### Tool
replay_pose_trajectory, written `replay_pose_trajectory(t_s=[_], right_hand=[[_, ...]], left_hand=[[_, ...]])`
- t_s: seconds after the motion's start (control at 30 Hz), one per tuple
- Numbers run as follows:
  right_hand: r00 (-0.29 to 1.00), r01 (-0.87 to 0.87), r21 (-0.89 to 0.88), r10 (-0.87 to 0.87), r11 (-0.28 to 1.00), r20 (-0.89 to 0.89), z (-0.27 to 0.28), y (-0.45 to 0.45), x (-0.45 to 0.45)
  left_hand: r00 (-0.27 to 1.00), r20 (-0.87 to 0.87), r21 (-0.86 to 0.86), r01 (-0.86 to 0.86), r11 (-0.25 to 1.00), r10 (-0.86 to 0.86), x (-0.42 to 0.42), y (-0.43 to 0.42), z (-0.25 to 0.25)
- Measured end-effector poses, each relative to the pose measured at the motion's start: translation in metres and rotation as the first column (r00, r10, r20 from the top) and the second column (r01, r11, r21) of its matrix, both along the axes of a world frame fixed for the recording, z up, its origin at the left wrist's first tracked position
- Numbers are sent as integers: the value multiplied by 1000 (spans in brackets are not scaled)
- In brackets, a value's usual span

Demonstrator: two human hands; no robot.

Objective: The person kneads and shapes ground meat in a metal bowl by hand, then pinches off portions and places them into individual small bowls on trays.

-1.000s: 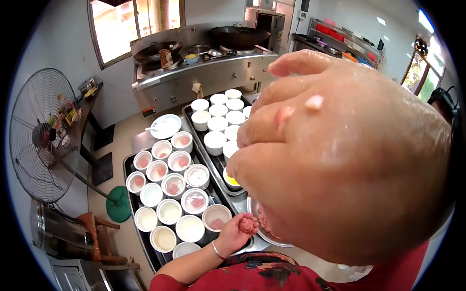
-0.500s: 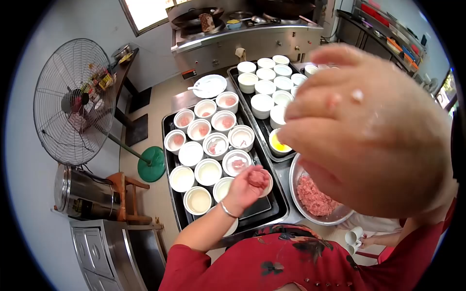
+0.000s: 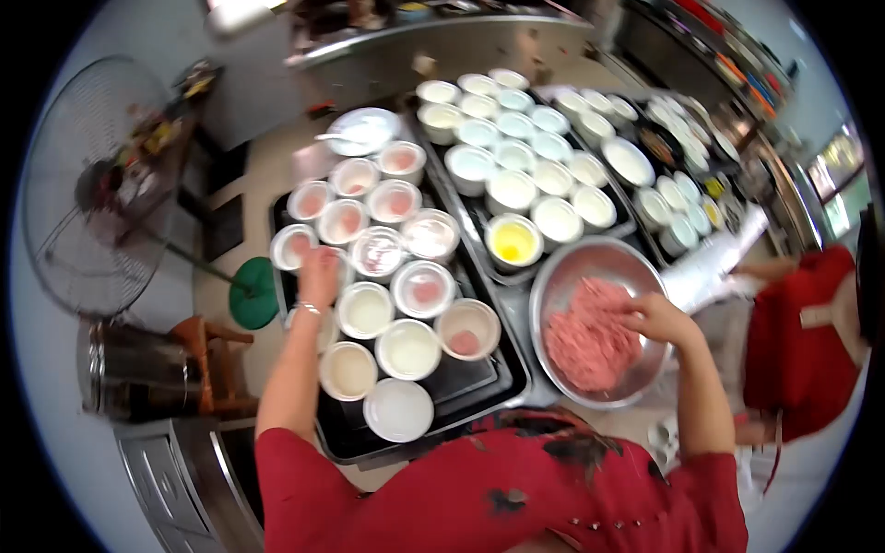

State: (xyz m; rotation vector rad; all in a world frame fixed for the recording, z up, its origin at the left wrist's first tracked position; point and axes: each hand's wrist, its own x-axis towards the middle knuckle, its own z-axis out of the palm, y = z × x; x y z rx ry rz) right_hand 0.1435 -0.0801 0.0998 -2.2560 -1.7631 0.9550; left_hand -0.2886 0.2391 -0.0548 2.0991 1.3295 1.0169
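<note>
My left hand [image 3: 319, 276] reaches over a white cup [image 3: 345, 269] in the left black tray. Its fingers are blurred, and whether they hold meat cannot be made out. My right hand [image 3: 666, 323] is over the right side of a steel bowl [image 3: 551, 267], fingertips at the pink minced meat [image 3: 590, 341], fingers stretched out and a little bent. Several cups near my left hand have a lump of meat inside, such as the cup [image 3: 467, 330] at the right of the tray. Others, like the cup [image 3: 408, 349] in front, show only a pale inside.
A second black tray [image 3: 502, 273] holds several white cups, one with a yellow filling [image 3: 513, 241]. A white plate [image 3: 365, 132] lies behind the left tray. A person in a red top [image 3: 797, 346] stands at the right. A fan [image 3: 97, 184] stands at the left.
My left hand, which held a lump of meat, has moved left and away to another cup. My right hand has dropped from close before the camera to the meat bowl. The view has shifted.
</note>
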Motion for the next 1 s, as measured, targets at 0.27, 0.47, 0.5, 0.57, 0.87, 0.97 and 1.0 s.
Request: replay_pose_trajectory(t_s=[0.27,0.47,0.5,0.57,0.87,0.97,1.0], right_hand=[[976,195,199,-210,960,59,-86,-49,15],[931,285,243,-328,927,160,-95,-2,5],[904,312,145,-340,939,257,-91,5,0],[927,282,71,-291,957,237,-81,16,2],[998,41,420,-58,907,29,-96,-41,4],[499,616,62,-329,785,-801,-81,-58,3],[498,611,63,-321,789,-805,-72,-57,-7]], left_hand=[[981,-159,303,159,939,-115,43,-41,30],[560,806,-569,822,-6,192,183,-184,53],[571,796,-573,818,-58,200,202,-203,62],[579,786,-581,812,-62,217,227,-222,50],[636,753,-650,759,36,171,245,-236,41],[641,732,-624,767,-151,232,261,-250,56],[643,730,-628,765,-143,232,268,-254,65]])
